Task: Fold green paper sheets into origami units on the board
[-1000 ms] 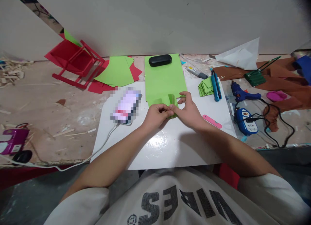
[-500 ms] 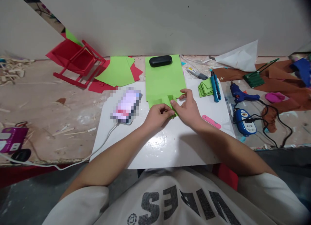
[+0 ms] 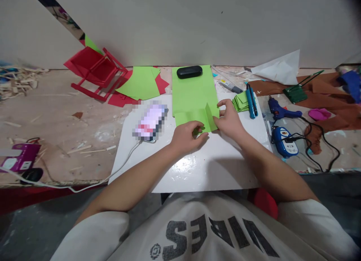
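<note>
A wide, worn surface (image 3: 100, 127) runs along the wall, scattered with wood scraps. On it lies a glossy white board (image 3: 172, 178) in front of the person. Brown sheets (image 3: 324, 88) spread across the far right, and a large lime-green sheet (image 3: 194, 93) lies in the middle, overlapping the far part of the board. To its left, a red miniature rocking chair (image 3: 98, 71) stands tilted near the wall, next to green and red paper offcuts (image 3: 139, 82).

At the near edge of the large sheet is a folded green strip (image 3: 190, 117), its one flap standing upright toward the right end. The right hand (image 3: 231, 120) is at that end, thumb against the paper; whether it is pinched there I cannot tell. The left hand (image 3: 187, 137) is loosely curled over the strip's near edge, thumb and fingertips apart, gripping nothing.

Left of the hands, a smartphone (image 3: 150, 122), its screen pixelated, lies on the board with a white cable (image 3: 126, 157). On the right are a blue glue gun (image 3: 282, 111) and, just nearer, a blue power socket (image 3: 285, 141). A black case (image 3: 189, 72) rests on the large sheet's far end. Smaller again are a teal cutter (image 3: 252, 101) beside a stack of green pieces (image 3: 239, 103), and a grey cutter (image 3: 229, 86) behind them.
</note>
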A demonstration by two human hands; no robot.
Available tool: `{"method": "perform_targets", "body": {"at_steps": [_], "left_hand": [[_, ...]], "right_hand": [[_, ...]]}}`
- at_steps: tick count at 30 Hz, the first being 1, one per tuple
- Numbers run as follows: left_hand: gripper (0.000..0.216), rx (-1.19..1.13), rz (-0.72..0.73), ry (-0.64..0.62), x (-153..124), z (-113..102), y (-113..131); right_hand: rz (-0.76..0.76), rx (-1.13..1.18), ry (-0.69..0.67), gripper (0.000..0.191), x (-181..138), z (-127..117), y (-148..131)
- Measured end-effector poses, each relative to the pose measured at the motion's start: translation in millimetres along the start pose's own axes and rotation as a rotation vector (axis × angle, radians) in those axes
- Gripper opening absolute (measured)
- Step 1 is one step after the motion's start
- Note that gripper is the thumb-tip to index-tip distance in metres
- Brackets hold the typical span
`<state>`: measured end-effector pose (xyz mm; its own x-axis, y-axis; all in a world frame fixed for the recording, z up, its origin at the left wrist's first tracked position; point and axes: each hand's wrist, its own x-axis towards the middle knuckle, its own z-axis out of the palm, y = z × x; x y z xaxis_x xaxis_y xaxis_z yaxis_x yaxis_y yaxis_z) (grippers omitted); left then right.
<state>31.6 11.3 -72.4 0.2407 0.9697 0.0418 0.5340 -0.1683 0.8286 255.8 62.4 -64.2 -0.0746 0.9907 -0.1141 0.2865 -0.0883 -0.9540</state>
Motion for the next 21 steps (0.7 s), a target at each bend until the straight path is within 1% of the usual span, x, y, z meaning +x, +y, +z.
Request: {"method": "perform_targets", "body": {"at_steps": [2, 3, 5, 7, 10, 12, 14, 15, 17, 18, 19, 21], "left_hand": [[0.039, 0.16, 0.116, -0.001, -2, 0, -2], [0.039, 0.225, 0.172, -0.003, -2, 0, -4], [0.036, 0.326, 0.275, -0.012, -2, -1, -5], [0.032, 0.394, 0.364, -0.037, -2, -4, -4], [0.03, 0.466, 0.462, -0.13, -3, -9, 2], [0.029, 0.499, 0.514, -0.232, -5, -11, 6], [0.027, 0.508, 0.561, -0.339, -6, -11, 10], [0.028, 0.51, 0.579, -0.385, -6, -10, 11], [0.03, 0.519, 0.598, -0.452, -6, -7, 13], [0.032, 0.524, 0.6, -0.47, -6, -5, 13], [0.032, 0.53, 0.6, -0.481, -6, -4, 12], [0.032, 0.539, 0.602, -0.479, -4, -2, 10]], "right_hand": [[0.005, -0.069, 0.006, 0.045, 7, -16, -4], [0.017, -0.092, -0.017, 0.038, 10, -23, -7], [0.066, -0.07, -0.127, 0.026, 11, -32, -11], [0.114, 0.013, -0.234, 0.018, 7, -35, -15], [0.145, 0.093, -0.311, 0.015, -10, -33, -16], [0.167, 0.079, -0.323, 0.022, -26, -33, -13], [0.186, 0.051, -0.289, 0.042, -43, -37, -7], [0.17, 0.016, -0.255, 0.055, -52, -39, -4], [0.075, -0.144, -0.157, 0.071, -69, -44, 3], [0.015, -0.259, -0.104, 0.073, -77, -46, 7], [-0.032, -0.375, -0.056, 0.071, -84, -47, 11], [-0.06, -0.537, 0.04, 0.059, -98, -44, 18]]}}
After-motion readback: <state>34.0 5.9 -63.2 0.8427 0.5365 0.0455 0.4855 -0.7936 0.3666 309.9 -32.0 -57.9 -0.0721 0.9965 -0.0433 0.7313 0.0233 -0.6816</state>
